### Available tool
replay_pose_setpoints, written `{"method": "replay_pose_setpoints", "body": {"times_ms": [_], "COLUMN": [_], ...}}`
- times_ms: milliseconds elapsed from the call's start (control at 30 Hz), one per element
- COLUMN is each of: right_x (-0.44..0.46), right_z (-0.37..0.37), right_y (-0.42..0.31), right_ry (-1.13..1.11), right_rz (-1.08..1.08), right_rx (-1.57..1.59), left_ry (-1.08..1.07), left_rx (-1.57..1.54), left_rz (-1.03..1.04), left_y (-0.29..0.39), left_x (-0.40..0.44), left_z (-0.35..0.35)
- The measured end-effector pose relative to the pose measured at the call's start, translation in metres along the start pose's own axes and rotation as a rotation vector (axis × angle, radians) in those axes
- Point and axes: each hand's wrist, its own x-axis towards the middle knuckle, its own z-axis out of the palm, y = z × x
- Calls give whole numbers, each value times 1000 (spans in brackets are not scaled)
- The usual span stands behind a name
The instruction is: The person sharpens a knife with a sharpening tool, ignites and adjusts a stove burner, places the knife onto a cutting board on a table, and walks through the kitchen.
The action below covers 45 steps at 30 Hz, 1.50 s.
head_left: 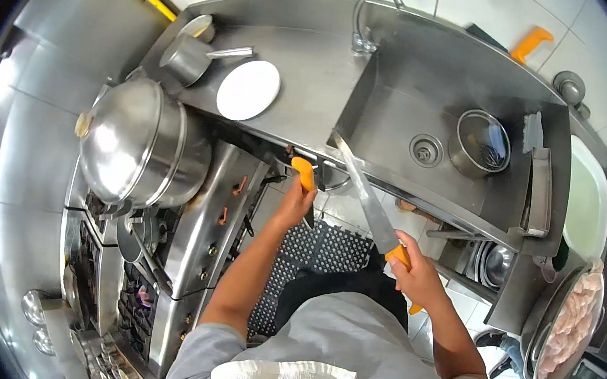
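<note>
- Knife point(372, 200): long, pale grey metal blade, broad near the orange handle and narrowing towards a brownish tip; orange also shows below the fist.
- Location: blade slanting up and leftwards from the right hand point(417, 274), its tip over the near rim of the sink point(394, 103); contact with the rim cannot be told.
- Right grip: clenched around the orange handle.
- Left grip: left hand point(293, 205) closed on 1 orange-handled tool point(305, 173), upright end exposed; a dark pointed part shows beneath the fist, its full form hidden.
- Sink contents: 1 round metal pot point(480, 144), right of the drain point(426, 150).
- Table point(305, 64), left of the sink: 1 white plate point(248, 90), beside 1 saucepan point(186, 59).
- Far left: large lidded pot point(142, 144) on the stove.
- Lower right: pan point(541, 362) of pale pink pieces.
</note>
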Motion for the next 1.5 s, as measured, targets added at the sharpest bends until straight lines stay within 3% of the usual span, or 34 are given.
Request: {"method": "replay_pose_setpoints", "body": {"times_ms": [133,267,333,533,833,1500], "right_x": [8,10,13,25,33,34], "right_z": [-10,-16,-15,-14,-8,3], "right_y": [14,7,12,15,10,13], "right_ry": [-45,-76,-8,-5,3,-1], "right_rz": [-89,-43,-161,-174,-260,-295], "right_rx": [-88,-89,-157,-164,-217,-274], "left_ry": [-80,-142,-166,-230,-172,-209], "left_rx": [23,-38,-40,23,27,21], "left_rz": [-13,-48,-86,-124,9,-76], "left_y": [15,14,12,21,14,24], "left_x": [26,43,48,57,54,54], "left_z": [6,13,12,7,8,2]}}
